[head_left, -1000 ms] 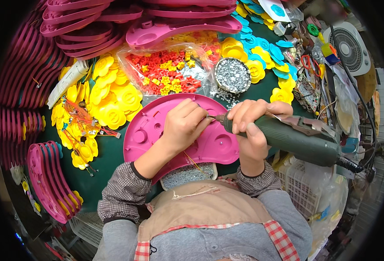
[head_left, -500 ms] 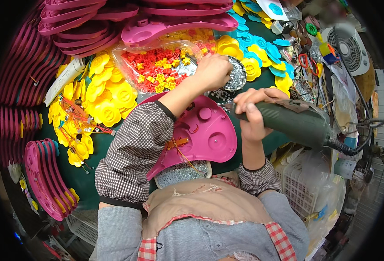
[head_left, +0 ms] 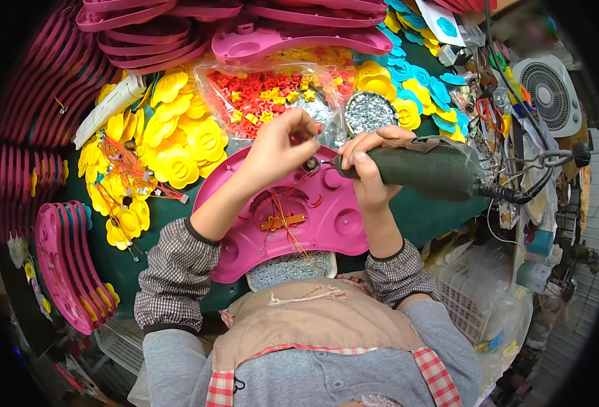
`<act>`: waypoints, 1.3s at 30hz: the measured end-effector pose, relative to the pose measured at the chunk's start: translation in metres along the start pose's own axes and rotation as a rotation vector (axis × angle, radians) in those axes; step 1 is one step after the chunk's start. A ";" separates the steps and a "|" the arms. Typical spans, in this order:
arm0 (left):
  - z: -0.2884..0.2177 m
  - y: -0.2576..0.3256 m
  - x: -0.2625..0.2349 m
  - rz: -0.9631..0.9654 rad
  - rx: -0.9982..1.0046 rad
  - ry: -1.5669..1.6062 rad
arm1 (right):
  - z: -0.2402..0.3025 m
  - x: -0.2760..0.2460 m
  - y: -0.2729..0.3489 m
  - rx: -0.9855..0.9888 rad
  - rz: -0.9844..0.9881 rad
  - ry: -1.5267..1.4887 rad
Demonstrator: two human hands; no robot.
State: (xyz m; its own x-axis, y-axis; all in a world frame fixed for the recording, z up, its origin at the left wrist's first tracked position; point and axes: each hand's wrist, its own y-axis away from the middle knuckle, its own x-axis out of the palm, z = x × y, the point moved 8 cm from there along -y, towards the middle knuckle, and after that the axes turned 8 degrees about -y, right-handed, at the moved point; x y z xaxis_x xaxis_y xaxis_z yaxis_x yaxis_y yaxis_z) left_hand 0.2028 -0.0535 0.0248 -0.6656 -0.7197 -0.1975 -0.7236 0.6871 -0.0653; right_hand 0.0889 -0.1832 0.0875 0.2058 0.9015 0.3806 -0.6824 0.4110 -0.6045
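My right hand (head_left: 375, 161) grips a dark green electric screwdriver (head_left: 425, 171), held nearly level. Its bit points left, meeting a small round dark part (head_left: 311, 163) in the upper area of a pink plastic shell (head_left: 345, 224). My left hand (head_left: 282, 144) hovers just left of the bit, fingers curled toward the thumb; whatever they hold is too small or hidden to make out. Open side up, the shell carries a narrow orange-brown board (head_left: 282, 222) with thin red and yellow wires. A round tin of small metal screws (head_left: 372, 112) stands beyond my right hand.
Beyond the shell lies a clear bag of red and yellow star pieces (head_left: 265, 95). Yellow flower pieces (head_left: 177, 152) and wires are heaped left; pink shells (head_left: 75, 268) stand stacked. A tray of small metal parts (head_left: 291, 266) sits at the near edge. The screwdriver's cord (head_left: 516, 195) runs right.
My left hand has drawn back from the screw tin to the shell. My right hand has brought the screwdriver left, its bit now at the round part. More of the shell shows.
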 end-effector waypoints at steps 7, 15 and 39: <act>0.035 0.039 0.009 0.042 -0.104 0.015 | -0.010 0.011 -0.001 -0.019 0.193 0.328; 0.028 0.037 0.009 0.083 -0.063 -0.044 | -0.015 0.003 -0.008 0.102 0.084 -0.004; -0.042 0.056 0.007 -0.075 0.455 -0.291 | 0.053 0.024 -0.013 0.036 -0.046 -0.255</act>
State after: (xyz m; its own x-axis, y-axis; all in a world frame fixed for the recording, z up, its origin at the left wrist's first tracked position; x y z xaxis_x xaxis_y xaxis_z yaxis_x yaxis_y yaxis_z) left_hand 0.1502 -0.0240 0.0608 -0.4902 -0.7557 -0.4344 -0.5724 0.6549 -0.4933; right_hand 0.0661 -0.1743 0.1416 0.0565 0.8167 0.5742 -0.7016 0.4417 -0.5591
